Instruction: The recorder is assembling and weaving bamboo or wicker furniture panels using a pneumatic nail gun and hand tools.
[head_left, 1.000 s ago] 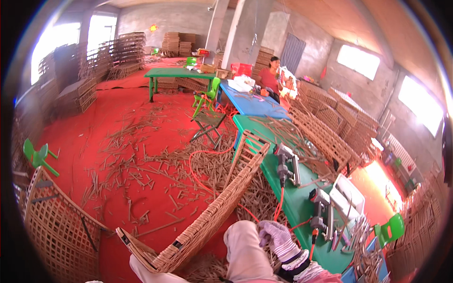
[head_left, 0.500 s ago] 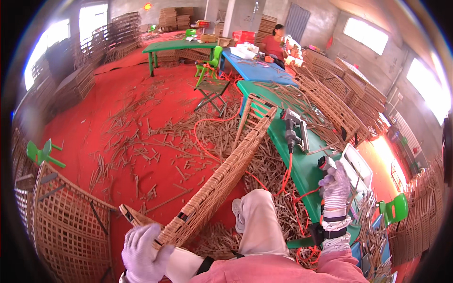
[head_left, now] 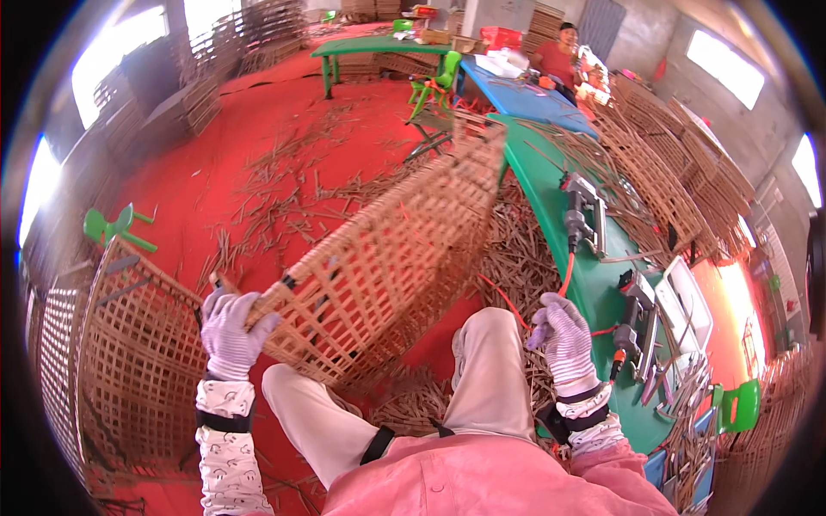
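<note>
The left hand (head_left: 232,334) gripped the basket (head_left: 379,254), newly broadside for work; the right hand (head_left: 562,334), hold unclear, had left the near nail gun (head_left: 638,297).

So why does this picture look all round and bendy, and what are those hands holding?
The camera is worn on the head of a person, looking down, and its very wide lens bends straight edges. There's no machine here: the person wears pale gloves. The left hand grips the rim of a brown woven basket. The right hand is beside the green table; I can't tell whether it holds anything. On the table are two grey tools and a white tray.
</note>
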Motion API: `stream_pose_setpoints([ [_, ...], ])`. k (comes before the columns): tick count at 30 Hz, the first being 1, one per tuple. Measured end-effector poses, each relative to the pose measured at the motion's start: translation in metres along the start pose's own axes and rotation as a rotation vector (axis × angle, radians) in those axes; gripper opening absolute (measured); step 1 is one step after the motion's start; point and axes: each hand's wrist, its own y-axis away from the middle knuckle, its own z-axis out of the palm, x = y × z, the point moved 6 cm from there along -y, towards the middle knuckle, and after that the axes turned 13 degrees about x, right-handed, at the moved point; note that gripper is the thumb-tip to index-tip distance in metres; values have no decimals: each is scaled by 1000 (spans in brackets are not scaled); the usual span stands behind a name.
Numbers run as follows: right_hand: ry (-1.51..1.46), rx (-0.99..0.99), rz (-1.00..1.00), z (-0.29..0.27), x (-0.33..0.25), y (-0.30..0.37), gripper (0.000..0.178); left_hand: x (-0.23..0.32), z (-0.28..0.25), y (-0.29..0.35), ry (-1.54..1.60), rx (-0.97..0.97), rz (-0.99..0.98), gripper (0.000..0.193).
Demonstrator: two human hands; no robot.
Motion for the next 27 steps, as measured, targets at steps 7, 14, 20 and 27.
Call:
stream_pose_setpoints([
  [7,70,72,97,-30,29,0,18,-58,4,9,-192,38,-221,37],
  [14,-11,9,179,-40,44,-5,16,-94,14,13,-356,-124,-463,34],
  [20,55,-121,287,-19,78,-2,16,-108,2,81,385,-224,-1014,43],
  [27,361,-455,579,54,133,31,37,-11,33,89,772,-210,-1455,33],
])
